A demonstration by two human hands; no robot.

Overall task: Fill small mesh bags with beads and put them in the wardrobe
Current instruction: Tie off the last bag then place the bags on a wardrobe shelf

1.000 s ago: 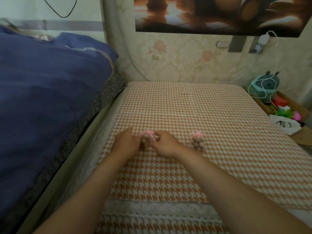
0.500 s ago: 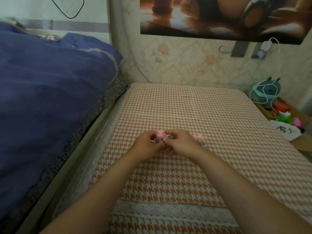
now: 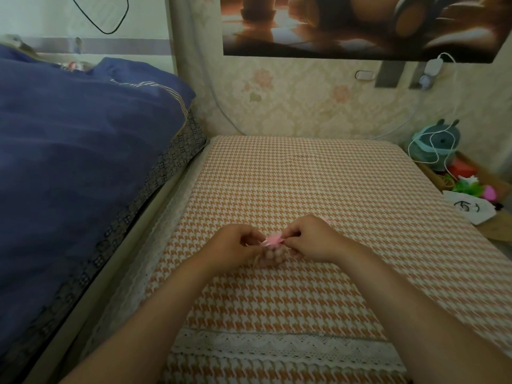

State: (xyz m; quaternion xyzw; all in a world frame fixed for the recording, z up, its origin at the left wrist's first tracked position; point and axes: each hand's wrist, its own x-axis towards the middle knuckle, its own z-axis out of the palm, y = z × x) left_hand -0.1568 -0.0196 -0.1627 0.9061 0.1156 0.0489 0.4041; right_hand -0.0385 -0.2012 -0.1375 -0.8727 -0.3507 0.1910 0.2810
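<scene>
Midway across the table (image 3: 304, 176) draped in orange-and-white houndstooth cloth with a lace hem: small pink-topped mesh bag (image 3: 273, 241), bulging with pale round beads (image 3: 271, 257), at or just above the cloth, hard to tell which. Pinched at the neck from both sides: left hand (image 3: 235, 243) with thumb and curled fingers on one ribbon end, right hand (image 3: 310, 239) likewise on the other.

Compared with a second ago: drawn slightly apart and nearer the table's front edge, pink neck now bunched into a tight ruffle. Judged as drawstring pulled close, so filling done for this bag, with only tying off and the carry to the wardrobe left.

Further back on the table, just behind the right hand: sliver of pink, probably second filled mesh bag (image 3: 329, 219), plain to see earlier, now mostly hidden. No wardrobe in view. Left of the table, dark blue quilt (image 3: 83, 148).
</scene>
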